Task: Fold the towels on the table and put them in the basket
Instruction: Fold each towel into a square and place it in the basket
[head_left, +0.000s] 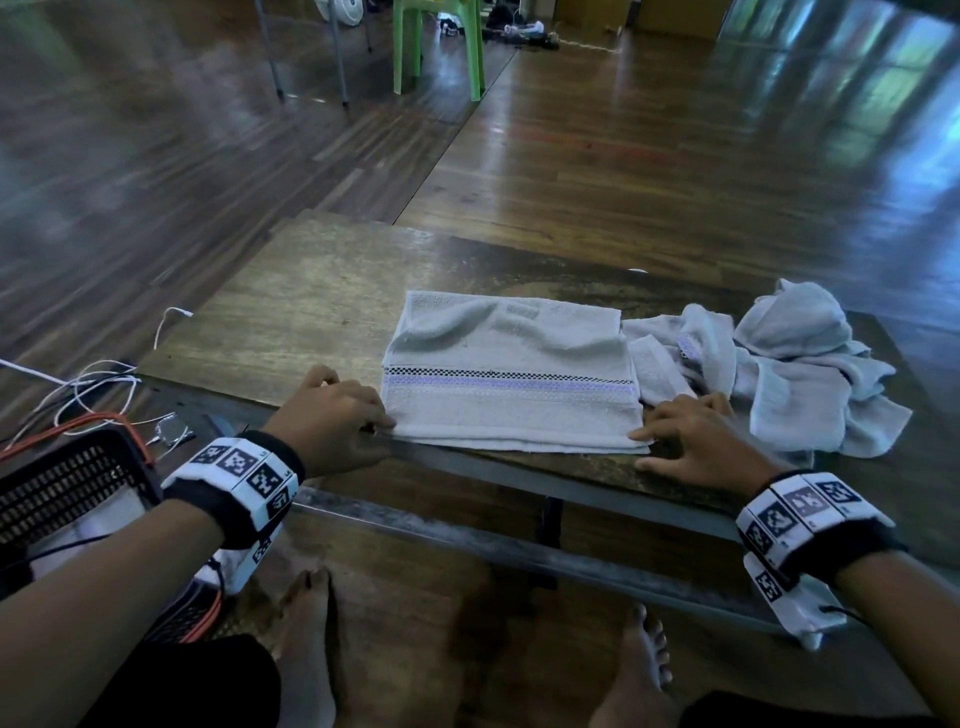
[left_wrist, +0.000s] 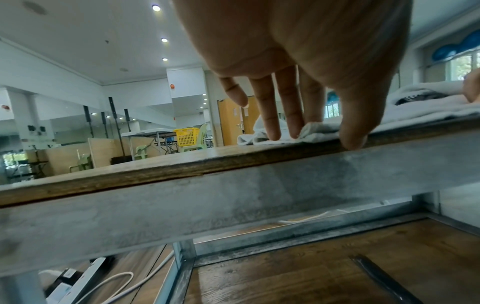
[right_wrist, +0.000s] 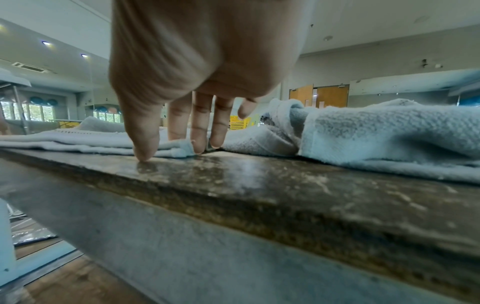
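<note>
A grey towel (head_left: 509, 374) with a checkered and lilac stripe lies folded flat on the wooden table (head_left: 291, 322), its near edge along the table's front. My left hand (head_left: 382, 423) rests straight fingertips on the towel's near-left corner (left_wrist: 314, 133), thumb against the table edge (left_wrist: 155, 170). My right hand (head_left: 644, 444) presses its fingertips (right_wrist: 198, 149) on the near-right corner of the towel (right_wrist: 78, 139), thumb on bare wood. A crumpled pile of grey towels (head_left: 795, 374) lies just right of that hand and fills the right wrist view (right_wrist: 376, 133). The black basket (head_left: 67, 483) stands on the floor at lower left.
White and orange cables (head_left: 93, 395) and a pair of glasses (head_left: 169, 431) lie on the floor left of the table. My bare feet (head_left: 311, 639) are under the table's metal frame (head_left: 467, 540). A green plastic chair (head_left: 441, 41) stands far behind.
</note>
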